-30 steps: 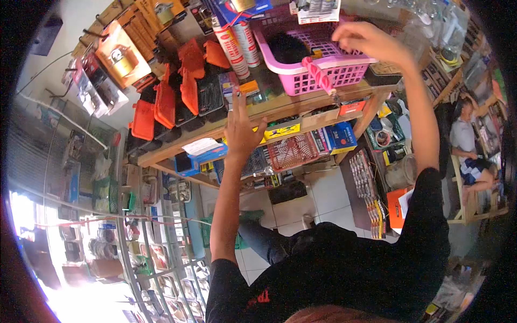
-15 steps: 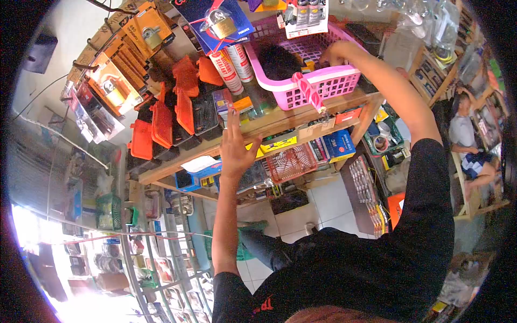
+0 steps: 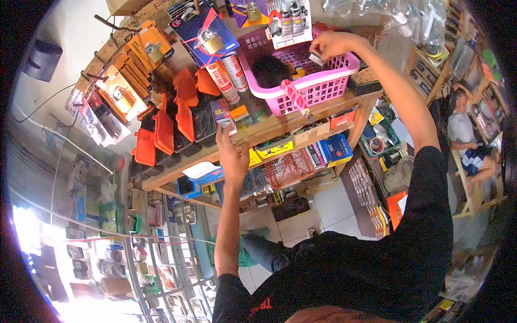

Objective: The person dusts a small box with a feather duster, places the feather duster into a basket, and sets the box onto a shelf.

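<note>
My right hand (image 3: pixel 335 45) is raised at the back right rim of a pink plastic basket (image 3: pixel 318 83). Its fingers are closed on a small pale, box-like item (image 3: pixel 316 58) whose kind I cannot make out. Inside the basket are a black bundle (image 3: pixel 271 70) and some small yellow pieces. At the counter's front edge, my left hand (image 3: pixel 233 156) has its fingers apart and stretched forward. Its fingertips reach a small purple-and-white box (image 3: pixel 221 112); whether they press on it is unclear. A small orange box (image 3: pixel 239 113) lies beside that.
Orange-lidded black bins (image 3: pixel 164 132) and sealant tubes (image 3: pixel 223 81) stand on the wooden counter (image 3: pixel 269 139). Carded padlocks (image 3: pixel 209 40) hang above. A red-and-white wrapped stick (image 3: pixel 296 98) hangs over the basket's front. Another person (image 3: pixel 464 129) sits at far right.
My right hand has risen from inside the basket to its rim, and a small pale item now shows in its fingers. My left hand stays near the small boxes.
</note>
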Action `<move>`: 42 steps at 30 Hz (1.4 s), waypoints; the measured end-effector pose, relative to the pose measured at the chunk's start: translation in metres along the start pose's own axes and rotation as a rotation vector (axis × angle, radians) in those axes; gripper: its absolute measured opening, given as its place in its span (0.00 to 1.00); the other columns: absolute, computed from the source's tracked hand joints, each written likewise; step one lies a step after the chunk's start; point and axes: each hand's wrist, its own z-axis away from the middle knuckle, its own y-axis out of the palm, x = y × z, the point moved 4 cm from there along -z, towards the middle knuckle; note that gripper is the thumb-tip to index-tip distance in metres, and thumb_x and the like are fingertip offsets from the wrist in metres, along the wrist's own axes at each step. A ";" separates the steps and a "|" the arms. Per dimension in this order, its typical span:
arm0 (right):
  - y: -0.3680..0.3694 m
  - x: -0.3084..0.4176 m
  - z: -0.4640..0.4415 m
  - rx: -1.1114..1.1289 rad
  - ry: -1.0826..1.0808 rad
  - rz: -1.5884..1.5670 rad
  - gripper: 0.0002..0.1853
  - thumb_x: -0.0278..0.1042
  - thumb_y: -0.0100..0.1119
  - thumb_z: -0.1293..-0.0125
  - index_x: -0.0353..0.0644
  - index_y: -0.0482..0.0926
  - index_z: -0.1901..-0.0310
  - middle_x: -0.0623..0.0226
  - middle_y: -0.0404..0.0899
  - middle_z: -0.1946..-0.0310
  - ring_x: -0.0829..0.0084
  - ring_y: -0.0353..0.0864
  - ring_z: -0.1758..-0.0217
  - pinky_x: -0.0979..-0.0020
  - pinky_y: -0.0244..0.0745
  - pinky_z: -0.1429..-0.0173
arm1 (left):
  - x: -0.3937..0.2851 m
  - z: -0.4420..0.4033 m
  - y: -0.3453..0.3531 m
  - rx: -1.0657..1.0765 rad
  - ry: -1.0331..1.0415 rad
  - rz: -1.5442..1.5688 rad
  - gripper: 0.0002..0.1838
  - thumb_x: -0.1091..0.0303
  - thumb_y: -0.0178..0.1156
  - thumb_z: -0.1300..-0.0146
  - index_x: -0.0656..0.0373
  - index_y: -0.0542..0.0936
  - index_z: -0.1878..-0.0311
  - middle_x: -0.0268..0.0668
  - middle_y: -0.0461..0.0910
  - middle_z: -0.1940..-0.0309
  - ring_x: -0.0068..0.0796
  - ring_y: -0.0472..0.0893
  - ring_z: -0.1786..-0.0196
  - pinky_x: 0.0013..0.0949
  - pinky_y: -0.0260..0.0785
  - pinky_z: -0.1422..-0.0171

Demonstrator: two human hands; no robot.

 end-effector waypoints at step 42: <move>0.113 0.267 0.192 -0.744 -0.617 -0.874 0.27 0.27 0.71 0.56 0.33 0.75 0.50 0.58 0.73 0.56 0.65 0.74 0.51 0.69 0.68 0.45 | -0.163 0.046 -0.121 0.471 -0.107 0.768 0.27 0.69 0.60 0.40 0.64 0.60 0.42 0.47 0.75 0.53 0.35 0.79 0.51 0.35 0.71 0.50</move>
